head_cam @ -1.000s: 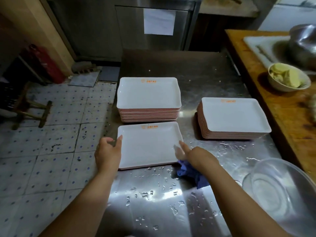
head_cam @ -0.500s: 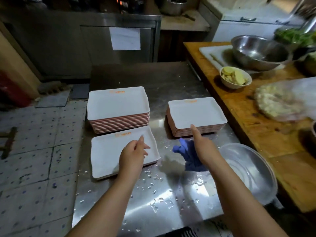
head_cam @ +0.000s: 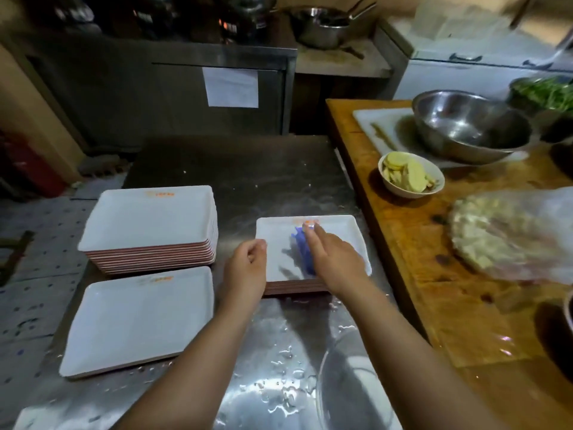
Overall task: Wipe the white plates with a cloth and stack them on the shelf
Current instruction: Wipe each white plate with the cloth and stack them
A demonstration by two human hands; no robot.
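- Blue cloth (head_cam: 302,252) lies under the right hand (head_cam: 333,262) on the top plate of the right stack (head_cam: 338,234); the fingers (head_cam: 310,229) reach forward over it, pressing it down on the white surface, and whether they also curl round it I cannot tell.
- The left hand (head_cam: 246,268) sits at the near left edge of that same stack, fingers loosely curled; it appears to steady the rim, though a real grip is not plain to see.
- A single white plate (head_cam: 136,321) lies by itself on the wet steel desk (head_cam: 279,367), near the left front, apart from both hands.
- Behind it stands the taller left stack (head_cam: 148,218) of white plates.
- Judged from this, the work is mid-way: the top plate of the right stack is being wiped, and the rest of that stack is likely left to do.
- Which pile holds finished plates cannot be told for sure; the left stack and the lone plate look dry.
- Water drops on the desk near the clear bowl (head_cam: 350,392) suggest the plates come wet.
- No shelf is visible, so stacking there seems not yet done.
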